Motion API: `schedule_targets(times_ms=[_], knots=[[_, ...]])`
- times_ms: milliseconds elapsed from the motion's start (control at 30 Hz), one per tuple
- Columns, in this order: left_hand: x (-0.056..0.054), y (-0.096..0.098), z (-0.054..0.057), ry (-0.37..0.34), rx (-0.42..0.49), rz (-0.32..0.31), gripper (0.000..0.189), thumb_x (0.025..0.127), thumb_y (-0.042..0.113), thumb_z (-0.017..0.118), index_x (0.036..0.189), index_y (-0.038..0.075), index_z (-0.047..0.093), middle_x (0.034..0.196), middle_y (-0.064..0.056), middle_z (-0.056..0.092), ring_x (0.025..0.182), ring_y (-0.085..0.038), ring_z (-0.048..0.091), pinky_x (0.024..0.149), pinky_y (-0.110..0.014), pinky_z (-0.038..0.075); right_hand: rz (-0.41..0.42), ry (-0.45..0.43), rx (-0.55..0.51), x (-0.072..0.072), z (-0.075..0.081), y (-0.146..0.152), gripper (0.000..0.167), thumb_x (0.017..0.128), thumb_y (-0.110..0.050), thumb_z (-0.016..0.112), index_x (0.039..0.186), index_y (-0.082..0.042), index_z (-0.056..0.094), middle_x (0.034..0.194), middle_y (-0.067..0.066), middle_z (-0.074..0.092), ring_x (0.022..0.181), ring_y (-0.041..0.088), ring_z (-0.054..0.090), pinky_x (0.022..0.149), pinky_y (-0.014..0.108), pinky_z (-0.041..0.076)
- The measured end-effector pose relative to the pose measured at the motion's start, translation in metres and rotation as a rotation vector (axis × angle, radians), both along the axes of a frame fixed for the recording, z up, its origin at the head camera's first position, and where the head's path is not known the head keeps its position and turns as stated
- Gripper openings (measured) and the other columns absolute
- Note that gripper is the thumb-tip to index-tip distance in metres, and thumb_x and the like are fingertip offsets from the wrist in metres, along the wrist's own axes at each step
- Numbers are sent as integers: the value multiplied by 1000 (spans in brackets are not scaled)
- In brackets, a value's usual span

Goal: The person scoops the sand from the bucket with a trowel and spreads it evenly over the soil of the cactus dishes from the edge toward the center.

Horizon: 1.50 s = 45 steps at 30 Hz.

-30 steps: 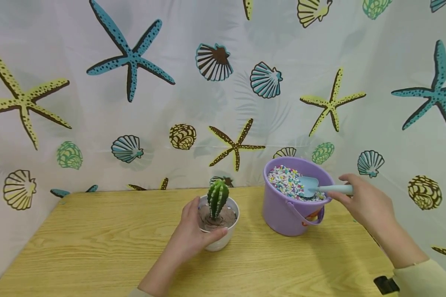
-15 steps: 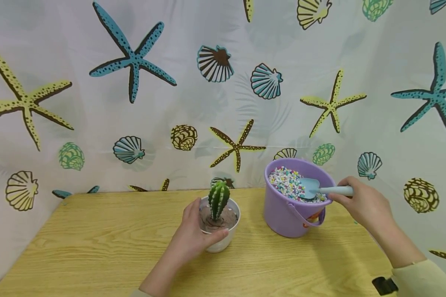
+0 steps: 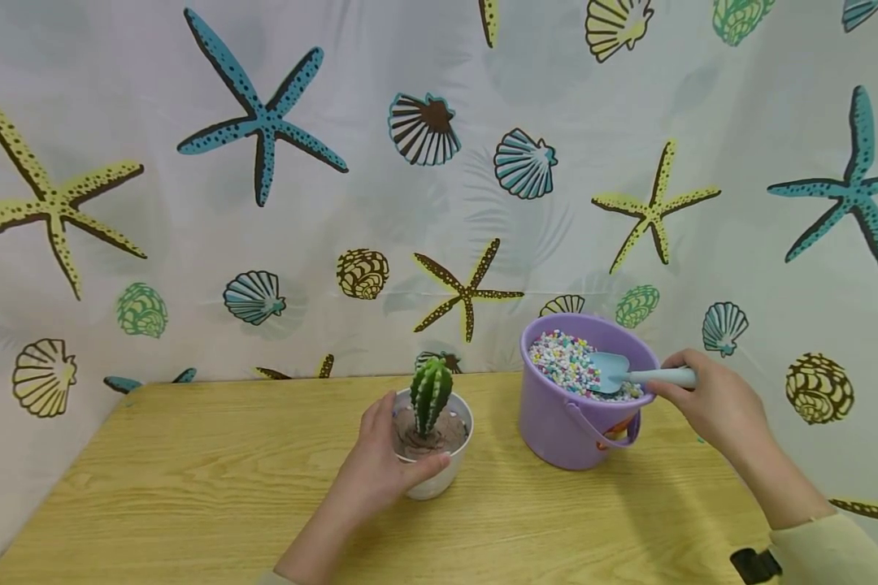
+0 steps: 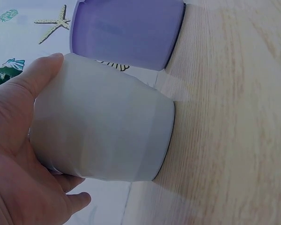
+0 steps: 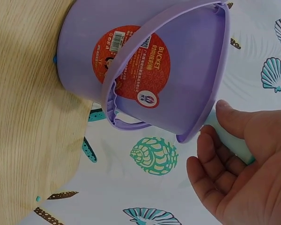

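My left hand grips a white pot on the table, thumb at the near side and fingers round the left. In the pot a green ribbed cactus stands upright in brownish soil. The left wrist view has the pot's smooth pale wall filling its middle. To the right, a purple bucket holds small multicoloured pellets. A light blue toy shovel lies with its blade on the pellets. Its handle reaches over the bucket's rim, where my right hand holds it between thumb and fingers.
The wooden table runs back to a white curtain printed with starfish and shells. The bucket's carrying handle hangs down its outer side, across a red label. One small green bit lies near the table edge.
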State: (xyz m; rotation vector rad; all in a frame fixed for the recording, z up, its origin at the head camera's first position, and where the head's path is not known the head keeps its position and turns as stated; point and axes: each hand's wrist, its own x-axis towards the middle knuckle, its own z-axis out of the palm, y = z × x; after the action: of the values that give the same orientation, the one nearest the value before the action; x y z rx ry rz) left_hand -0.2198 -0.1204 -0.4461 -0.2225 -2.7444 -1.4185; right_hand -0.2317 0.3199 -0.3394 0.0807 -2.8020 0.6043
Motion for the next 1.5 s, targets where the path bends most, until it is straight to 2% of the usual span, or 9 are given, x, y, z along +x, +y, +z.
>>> schedule_targets(times_ms=[400,600,700,967,1133,1300,1400,1500], knots=[[1,2,0,-9,-1,-1,128,88,60,90,175,3,16,177,-28,18,151,-54,43,115,-71,45,-11,-1,-36,3,3,1,35,109,-39,72,121,-7,66,80,5,60,65,23,51,57,37,40],[1,1,0,-7,3,-4,128,88,60,90,175,2,16,177,-29,17,151,-54,44,115,-72,45,-13,-21,-60,6,6,3,36,111,-41,69,123,-8,64,75,4,59,59,23,54,52,37,42],[2,1,-1,-8,7,-6,128,89,60,90,175,2,15,177,-29,17,152,-54,42,115,-72,44,-12,-29,-72,8,6,4,36,112,-42,68,123,-8,63,77,5,61,57,23,56,51,38,44],[1,0,-3,-1,9,-7,127,89,58,90,175,1,15,177,-28,17,153,-54,41,116,-72,43,-22,29,-37,11,8,7,32,113,-38,67,125,-9,64,89,10,65,59,22,54,52,38,42],[2,0,-2,6,8,-5,127,90,58,89,175,1,15,177,-29,17,152,-54,42,116,-72,43,-32,69,-15,13,10,7,31,113,-35,68,128,-9,63,89,11,68,56,21,55,51,38,42],[1,0,-1,7,6,-4,127,90,59,89,175,1,15,178,-28,17,152,-54,42,116,-72,43,-31,108,9,13,15,6,29,112,-34,69,127,-9,64,83,7,66,57,22,52,51,38,38],[1,0,0,5,3,-1,127,90,60,89,175,1,15,178,-28,17,151,-54,43,115,-72,44,-20,103,7,12,19,6,29,112,-35,69,125,-10,65,79,5,63,58,22,50,51,37,38],[1,-1,-1,3,6,2,127,89,60,89,175,2,15,178,-28,17,151,-54,43,115,-72,44,-5,61,-16,11,23,4,34,112,-40,67,125,-9,64,79,6,59,60,24,49,51,36,39]])
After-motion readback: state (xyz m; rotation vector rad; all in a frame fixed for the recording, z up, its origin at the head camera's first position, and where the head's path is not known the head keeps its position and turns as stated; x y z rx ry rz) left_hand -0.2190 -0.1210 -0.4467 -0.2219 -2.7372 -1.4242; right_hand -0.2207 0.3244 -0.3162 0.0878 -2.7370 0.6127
